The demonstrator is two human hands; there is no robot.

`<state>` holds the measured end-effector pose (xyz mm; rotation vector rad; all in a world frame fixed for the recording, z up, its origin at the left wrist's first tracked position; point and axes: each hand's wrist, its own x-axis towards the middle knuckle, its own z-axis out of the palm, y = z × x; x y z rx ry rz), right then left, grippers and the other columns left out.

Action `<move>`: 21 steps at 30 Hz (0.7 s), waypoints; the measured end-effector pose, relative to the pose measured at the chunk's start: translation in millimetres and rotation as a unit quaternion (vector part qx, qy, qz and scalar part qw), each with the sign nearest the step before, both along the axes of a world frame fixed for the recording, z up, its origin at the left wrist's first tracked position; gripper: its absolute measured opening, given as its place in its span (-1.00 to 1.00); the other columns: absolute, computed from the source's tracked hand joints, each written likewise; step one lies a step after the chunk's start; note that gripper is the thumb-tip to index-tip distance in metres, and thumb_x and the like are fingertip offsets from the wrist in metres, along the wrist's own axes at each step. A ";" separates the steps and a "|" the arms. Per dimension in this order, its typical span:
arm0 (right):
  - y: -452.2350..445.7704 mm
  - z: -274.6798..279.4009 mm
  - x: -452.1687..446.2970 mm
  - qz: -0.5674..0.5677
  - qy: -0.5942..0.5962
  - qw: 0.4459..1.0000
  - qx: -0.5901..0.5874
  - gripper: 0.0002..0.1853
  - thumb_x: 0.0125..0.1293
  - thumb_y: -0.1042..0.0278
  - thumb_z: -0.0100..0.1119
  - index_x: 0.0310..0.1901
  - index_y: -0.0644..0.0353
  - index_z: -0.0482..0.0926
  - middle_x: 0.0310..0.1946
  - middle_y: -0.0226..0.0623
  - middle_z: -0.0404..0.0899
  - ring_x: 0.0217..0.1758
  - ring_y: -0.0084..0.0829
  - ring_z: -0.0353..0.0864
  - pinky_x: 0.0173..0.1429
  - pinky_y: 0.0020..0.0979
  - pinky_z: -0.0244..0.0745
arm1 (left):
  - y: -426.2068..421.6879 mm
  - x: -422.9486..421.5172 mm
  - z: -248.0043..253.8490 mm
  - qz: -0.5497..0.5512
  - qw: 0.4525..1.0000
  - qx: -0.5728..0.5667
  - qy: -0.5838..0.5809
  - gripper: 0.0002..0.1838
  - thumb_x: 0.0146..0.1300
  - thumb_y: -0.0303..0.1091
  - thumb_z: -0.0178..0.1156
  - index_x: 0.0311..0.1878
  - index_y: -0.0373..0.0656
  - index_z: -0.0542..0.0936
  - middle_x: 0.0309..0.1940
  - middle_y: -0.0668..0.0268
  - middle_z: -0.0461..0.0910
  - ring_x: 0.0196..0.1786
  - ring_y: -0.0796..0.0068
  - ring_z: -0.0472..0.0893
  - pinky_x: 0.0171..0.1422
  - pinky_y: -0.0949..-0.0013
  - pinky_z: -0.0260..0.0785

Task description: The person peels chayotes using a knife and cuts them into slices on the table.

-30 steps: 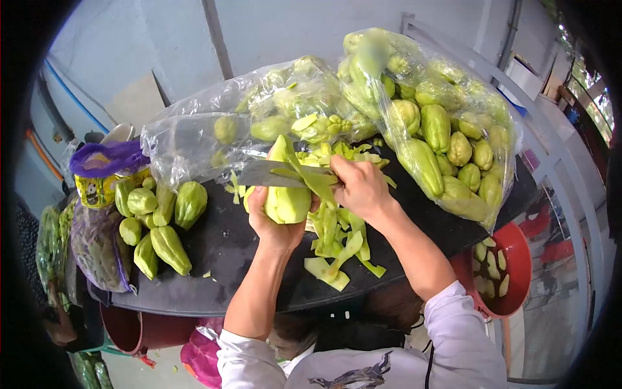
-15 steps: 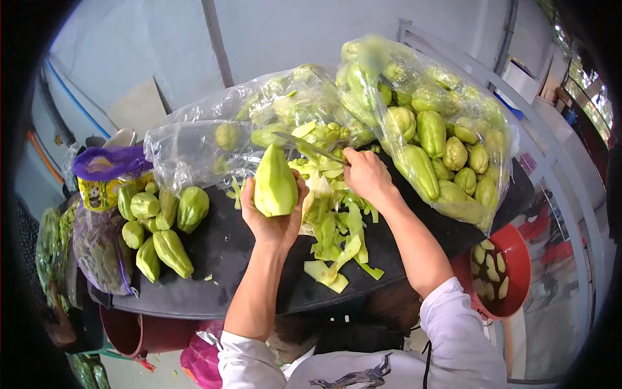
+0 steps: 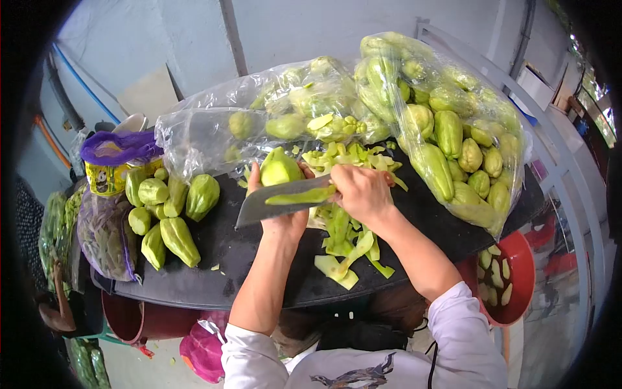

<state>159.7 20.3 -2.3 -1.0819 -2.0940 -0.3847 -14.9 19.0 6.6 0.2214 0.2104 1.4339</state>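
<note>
"Why's the left hand point(image 3: 285, 222) cupped around that chayote point(image 3: 278, 170) above the bench point(image 3: 223, 262)?"

"Likely to steady it while the right hand point(image 3: 363, 192) grips the knife point(image 3: 254, 207); a green strip point(image 3: 299, 197) clings to its side."

"Any writing?"

"A panda point(image 3: 100, 184) on the yellow pack point(image 3: 117, 176), but no words I can make out."

I'm in what looks like a vegetable-prep corner, shop or home I can't tell: bags point(image 3: 194, 144) of chayotes point(image 3: 448, 133) and a mesh sack point(image 3: 103, 240) crowd my table point(image 3: 223, 249), peelings point(image 3: 340, 233) lie near my knife point(image 3: 256, 206), and a bucket point(image 3: 525, 275) of pale pieces point(image 3: 497, 273) stands lower down.
</note>
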 end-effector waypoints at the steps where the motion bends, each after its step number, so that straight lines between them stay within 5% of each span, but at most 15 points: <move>1: -2.5 0.9 -5.1 0.013 -0.002 1.000 0.027 -0.70 0.16 0.22 0.33 -0.27 0.18 0.41 -0.56 -0.24 0.54 -0.51 -0.22 0.67 -0.46 -0.25 0.56 | 1.0 -1.1 -3.6 0.001 1.000 -0.001 0.001 -0.42 0.34 0.17 0.03 0.03 -0.24 0.54 -0.14 0.05 0.59 -0.08 0.16 0.58 0.14 0.15 0.48; 10: -0.5 -0.5 -25.7 0.004 -0.018 0.991 0.133 -0.83 0.25 0.36 0.17 -0.36 0.13 0.36 -0.59 -0.34 0.46 -0.55 -0.31 0.60 -0.51 -0.31 0.52 | -1.0 3.7 -9.1 -0.014 0.998 0.049 0.034 -0.39 0.30 0.20 0.00 -0.03 -0.25 0.54 -0.20 0.07 0.61 -0.14 0.16 0.63 0.09 0.21 0.50; 21: 6.0 -7.9 -4.3 -0.020 0.007 1.000 0.001 -0.78 0.15 0.35 0.28 -0.28 0.16 0.42 -0.56 -0.19 0.57 -0.50 -0.12 0.69 -0.48 -0.16 0.55 | -1.6 0.4 -4.5 0.081 0.997 -0.002 0.020 -0.53 0.34 0.10 0.03 -0.07 -0.17 0.54 -0.20 0.18 0.59 -0.08 0.16 0.57 0.17 0.12 0.46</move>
